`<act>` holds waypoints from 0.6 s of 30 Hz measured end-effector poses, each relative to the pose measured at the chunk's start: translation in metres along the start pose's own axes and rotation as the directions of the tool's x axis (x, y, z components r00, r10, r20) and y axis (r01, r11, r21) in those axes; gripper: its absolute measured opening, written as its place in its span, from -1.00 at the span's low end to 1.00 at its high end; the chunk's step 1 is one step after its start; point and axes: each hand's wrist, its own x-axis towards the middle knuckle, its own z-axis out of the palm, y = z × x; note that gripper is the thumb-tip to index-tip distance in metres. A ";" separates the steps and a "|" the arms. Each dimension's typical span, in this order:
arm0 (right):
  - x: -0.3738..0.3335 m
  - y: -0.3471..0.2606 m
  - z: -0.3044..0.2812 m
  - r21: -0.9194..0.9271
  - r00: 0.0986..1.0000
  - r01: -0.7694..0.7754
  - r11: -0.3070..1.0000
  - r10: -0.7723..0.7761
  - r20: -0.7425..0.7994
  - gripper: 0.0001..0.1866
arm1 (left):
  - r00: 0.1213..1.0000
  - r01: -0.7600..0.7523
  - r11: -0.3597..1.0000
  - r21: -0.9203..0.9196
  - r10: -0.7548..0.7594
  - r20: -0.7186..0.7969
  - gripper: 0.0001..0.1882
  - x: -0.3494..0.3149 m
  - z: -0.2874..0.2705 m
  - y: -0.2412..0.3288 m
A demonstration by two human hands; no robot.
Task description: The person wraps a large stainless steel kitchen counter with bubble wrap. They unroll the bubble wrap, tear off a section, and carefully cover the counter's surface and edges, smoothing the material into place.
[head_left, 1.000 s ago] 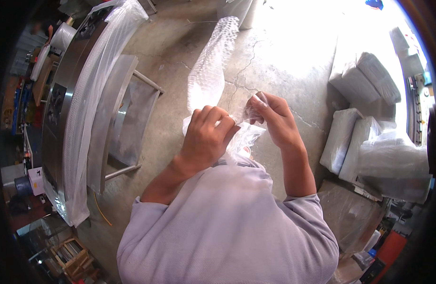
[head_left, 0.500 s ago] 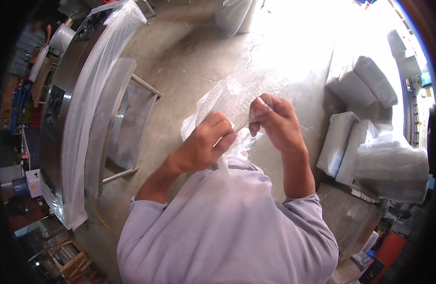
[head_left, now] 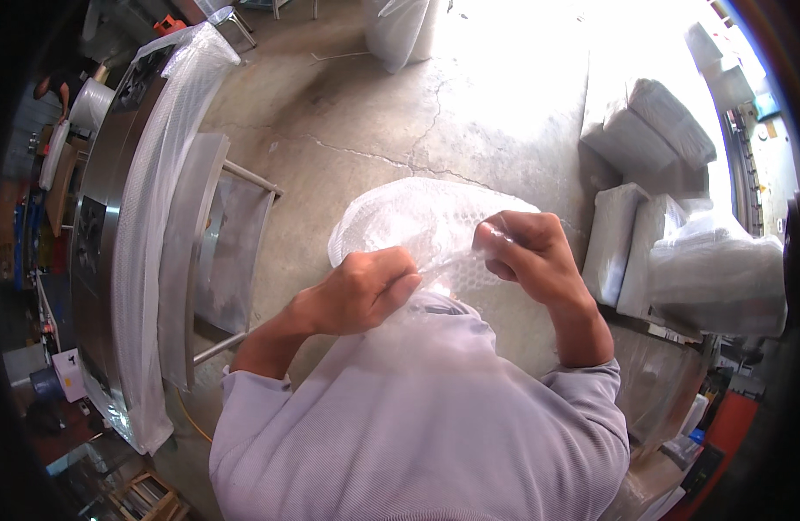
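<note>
Clear bubble wrap (head_left: 391, 213) hangs in front of my body, spreading out in a rounded sheet beyond my hands. My left hand (head_left: 365, 288) is closed on the near edge of the sheet, thumb against the curled fingers. Slightly farther out and to the right, my right hand (head_left: 526, 252) is closed too, pinching another part of that edge. Between the two fists the plastic is drawn into a narrow twisted strip. What lies under the sheet, if anything, is hidden.
Along the left stands a long stainless steel counter (head_left: 100, 191) partly draped in bubble wrap, with a metal-framed stand (head_left: 235, 234) beside it. Wrapped blocks (head_left: 647, 252) are stacked at right. A plastic-covered bundle (head_left: 404, 30) stands on the cracked concrete floor (head_left: 313, 113) ahead.
My hands have moved farther apart, the right one outward to the right. The bubble wrap has spread from a bunched shape into a wider rounded sheet. The view has shifted slightly.
</note>
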 end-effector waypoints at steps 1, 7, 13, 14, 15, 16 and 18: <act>-0.003 -0.001 -0.001 0.022 1.000 0.013 1.000 -0.013 -0.003 -0.70 | 1.000 -0.011 1.000 0.006 0.011 0.021 -0.84 0.000 -0.002 0.001; -0.018 -0.004 -0.005 -0.202 0.978 0.203 0.958 -0.209 -0.007 -0.81 | 0.990 -0.010 1.000 0.028 0.006 0.140 -0.85 -0.009 -0.013 -0.003; -0.012 -0.004 -0.014 -0.172 0.746 0.648 0.742 -0.574 0.337 -0.89 | 0.973 -0.226 0.967 0.120 0.218 0.078 -0.78 0.004 -0.001 -0.006; -0.012 -0.002 -0.010 -0.100 0.727 0.651 0.752 -0.580 0.367 -0.91 | 0.976 -0.218 0.968 0.122 0.213 0.049 -0.73 0.007 0.001 -0.002; -0.010 -0.001 -0.007 -0.001 0.710 0.639 0.769 -0.589 0.386 -0.87 | 0.972 -0.234 0.968 0.095 0.233 0.012 -0.67 0.012 -0.001 0.001; -0.012 0.000 -0.001 0.153 0.722 0.571 0.807 -0.582 0.374 -0.80 | 0.972 -0.233 0.951 0.202 0.231 0.034 -0.62 0.019 -0.004 0.003; -0.008 0.001 0.011 0.568 0.794 0.362 0.740 -0.563 0.228 -0.77 | 0.956 -0.291 0.891 0.348 0.283 0.074 -0.50 0.028 -0.015 0.012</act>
